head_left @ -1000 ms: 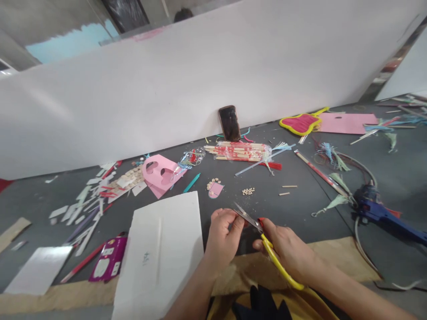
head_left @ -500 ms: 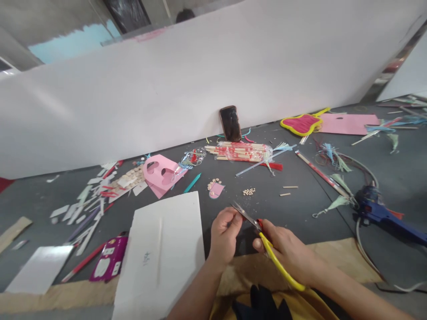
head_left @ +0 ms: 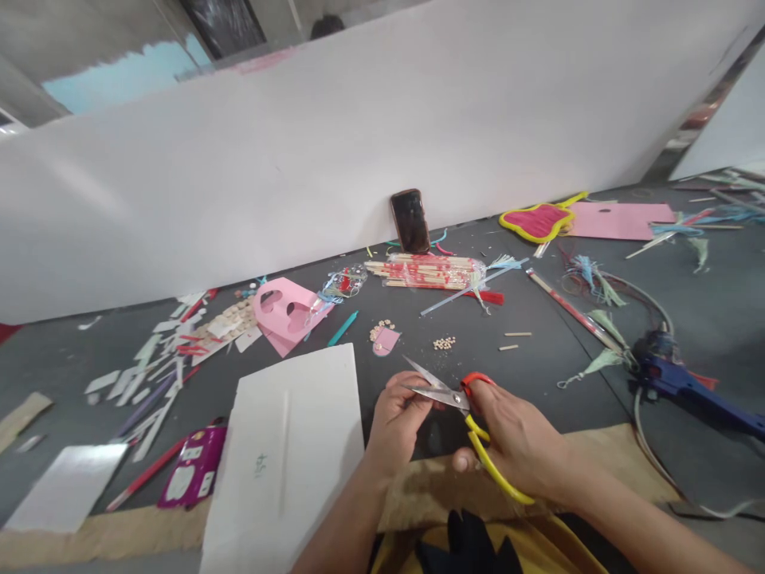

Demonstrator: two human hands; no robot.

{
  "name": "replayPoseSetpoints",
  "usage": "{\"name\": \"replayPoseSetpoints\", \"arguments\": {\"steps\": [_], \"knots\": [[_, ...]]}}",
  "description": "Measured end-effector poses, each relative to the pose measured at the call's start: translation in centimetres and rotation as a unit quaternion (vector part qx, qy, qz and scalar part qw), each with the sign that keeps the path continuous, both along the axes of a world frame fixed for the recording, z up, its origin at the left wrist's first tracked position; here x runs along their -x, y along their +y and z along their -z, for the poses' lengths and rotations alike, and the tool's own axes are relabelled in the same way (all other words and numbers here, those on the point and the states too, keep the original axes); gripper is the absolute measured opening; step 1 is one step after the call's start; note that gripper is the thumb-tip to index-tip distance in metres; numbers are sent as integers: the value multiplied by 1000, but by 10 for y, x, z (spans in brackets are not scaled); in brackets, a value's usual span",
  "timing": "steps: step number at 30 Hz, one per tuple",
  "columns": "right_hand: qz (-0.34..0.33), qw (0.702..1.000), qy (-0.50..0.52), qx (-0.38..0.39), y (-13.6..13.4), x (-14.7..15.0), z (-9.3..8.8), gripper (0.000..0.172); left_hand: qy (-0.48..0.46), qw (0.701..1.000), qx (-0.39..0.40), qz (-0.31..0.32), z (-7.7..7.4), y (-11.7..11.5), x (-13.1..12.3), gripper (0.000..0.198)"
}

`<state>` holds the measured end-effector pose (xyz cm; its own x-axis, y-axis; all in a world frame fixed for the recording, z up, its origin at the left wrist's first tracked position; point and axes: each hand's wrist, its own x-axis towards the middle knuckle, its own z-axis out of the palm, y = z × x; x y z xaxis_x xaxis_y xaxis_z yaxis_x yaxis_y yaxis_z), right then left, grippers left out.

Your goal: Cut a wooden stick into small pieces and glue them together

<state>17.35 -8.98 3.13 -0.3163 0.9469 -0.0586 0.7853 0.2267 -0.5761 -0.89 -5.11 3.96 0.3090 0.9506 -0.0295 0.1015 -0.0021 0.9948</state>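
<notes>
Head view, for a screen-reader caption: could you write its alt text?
The right hand grips yellow-handled metal scissors, blades open, over a grey table, while the left hand pinches at the blades; what it holds is too small to tell. A white paper sheet lies left, a blue glue gun right, and a dark phone leans on a white board.
</notes>
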Motion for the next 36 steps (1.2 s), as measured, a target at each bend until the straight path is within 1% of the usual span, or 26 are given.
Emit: {"name": "replayPoseSetpoints", "arguments": {"steps": [1, 3, 5, 7, 10, 15, 17, 18, 20, 21, 23, 24, 26, 28, 32, 36], "knots": [[-4, 1000, 5, 1, 0, 0, 1, 39, -55, 997, 55, 18, -1, 0, 0, 25], [-15, 1000, 17, 18, -1, -1, 1, 35, -156, 975, 155, 41, -3, 1, -1, 22], [-25, 998, 25, 44, -2, 0, 1, 30, -218, 949, 220, 53, -5, 2, -2, 22], [-30, 997, 25, 66, -3, 1, 1, 26, -247, 936, 244, 61, -6, 2, -2, 23], [-22, 996, 11, 80, -4, 3, 1, 22, -257, 933, 246, 53, -5, 2, -3, 23], [2, 994, -12, 109, -6, 7, 4, 22, -213, 951, 222, 16, 3, 0, -4, 22], [9, 992, -7, 123, -5, 8, 4, 24, -163, 967, 194, 13, 7, -1, -4, 24], [11, 992, -4, 129, -4, 8, 4, 26, -120, 979, 166, 9, 8, -2, -3, 26], [18, 991, -1, 133, -4, 8, 2, 28, 3, 997, 75, -20, 10, -4, -3, 27], [21, 991, -1, 135, -3, 8, 2, 29, 70, 996, 16, -44, 11, -5, -3, 26], [22, 991, -4, 130, -3, 8, 2, 32, 170, 977, -94, -92, 12, -7, -3, 23], [19, 992, -6, 122, -3, 8, 2, 34, 195, 966, -134, -107, 13, -8, -3, 22], [13, 996, -12, 90, -2, 8, 3, 39, 203, 957, -173, -115, 13, -9, -3, 22], [8, 998, -14, 57, -1, 7, 3, 45, 181, 961, -174, -114, 14, -8, -3, 22], [9, 999, -20, 40, 1, 5, 1, 51, 127, 978, -131, -103, 13, -7, -1, 23], [-7, 999, -20, 31, 0, 4, -2, 48, 96, 987, -89, -89, 11, -8, -1, 23]]}}
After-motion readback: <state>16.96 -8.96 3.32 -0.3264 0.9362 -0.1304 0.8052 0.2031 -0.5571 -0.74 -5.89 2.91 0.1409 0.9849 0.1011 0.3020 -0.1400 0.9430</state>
